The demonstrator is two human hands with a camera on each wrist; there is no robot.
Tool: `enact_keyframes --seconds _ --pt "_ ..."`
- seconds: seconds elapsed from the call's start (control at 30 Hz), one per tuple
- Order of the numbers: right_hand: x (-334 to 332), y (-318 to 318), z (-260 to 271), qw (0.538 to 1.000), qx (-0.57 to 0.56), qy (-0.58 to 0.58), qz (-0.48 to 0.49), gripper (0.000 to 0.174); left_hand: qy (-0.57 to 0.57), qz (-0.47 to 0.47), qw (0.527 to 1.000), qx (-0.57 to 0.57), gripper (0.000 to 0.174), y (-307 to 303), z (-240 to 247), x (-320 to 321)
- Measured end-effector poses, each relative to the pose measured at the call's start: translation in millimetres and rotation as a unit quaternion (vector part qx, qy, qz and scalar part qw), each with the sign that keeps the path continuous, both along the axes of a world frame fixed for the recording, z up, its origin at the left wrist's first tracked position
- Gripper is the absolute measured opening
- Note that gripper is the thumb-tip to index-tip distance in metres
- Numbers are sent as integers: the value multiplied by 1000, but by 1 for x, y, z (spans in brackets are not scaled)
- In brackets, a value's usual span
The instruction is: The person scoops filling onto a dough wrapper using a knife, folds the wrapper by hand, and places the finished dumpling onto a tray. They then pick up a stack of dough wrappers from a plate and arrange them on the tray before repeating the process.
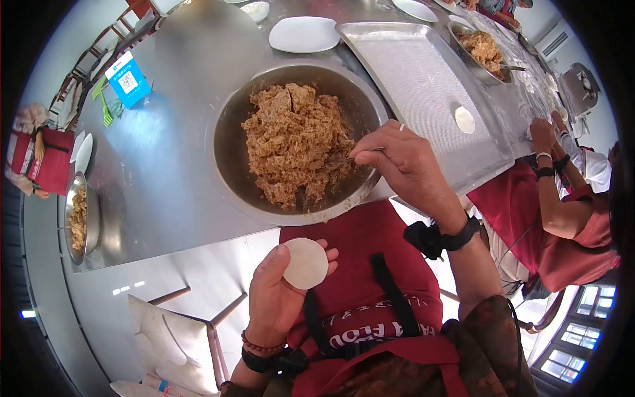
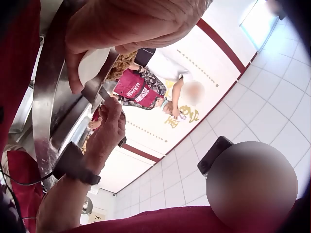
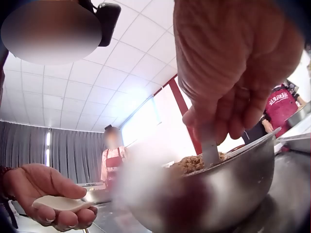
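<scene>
Right hand [image 1: 402, 160] fingers pinch a utensil [image 3: 209, 148] at the bowl's right side; the left hand [image 1: 272, 284], just off the worktop [image 1: 165, 205], cradles a dough disc [image 1: 306, 263] across palm and fingers, thumb at its edge. Between the two and farther forward sits the wide, round bowl [image 1: 230, 159], smooth shiny metal with a smeared inner wall. Inside, brown filling [image 1: 297, 142] rises in a coarse, moist, clumpy heap. Pale, thin and matte, the disc is nearly circular. Narrowest is the utensil's flat metal handle.
</scene>
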State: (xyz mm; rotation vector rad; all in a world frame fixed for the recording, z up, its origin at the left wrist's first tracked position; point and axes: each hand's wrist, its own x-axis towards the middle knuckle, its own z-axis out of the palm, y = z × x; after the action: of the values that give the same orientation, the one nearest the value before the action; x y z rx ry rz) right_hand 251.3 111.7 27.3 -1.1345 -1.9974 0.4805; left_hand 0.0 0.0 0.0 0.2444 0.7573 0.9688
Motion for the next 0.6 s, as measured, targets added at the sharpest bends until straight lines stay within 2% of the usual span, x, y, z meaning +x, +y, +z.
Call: enact_keyframes --seconds 0.37,0.6 --pt "-2 2 2 999 -21 -45 17 8 -17 -1 1000 15 53 15 -2 16" --pt "3 3 2 998 -36 -27 38 10 -20 14 999 34 55 22 -12 25"
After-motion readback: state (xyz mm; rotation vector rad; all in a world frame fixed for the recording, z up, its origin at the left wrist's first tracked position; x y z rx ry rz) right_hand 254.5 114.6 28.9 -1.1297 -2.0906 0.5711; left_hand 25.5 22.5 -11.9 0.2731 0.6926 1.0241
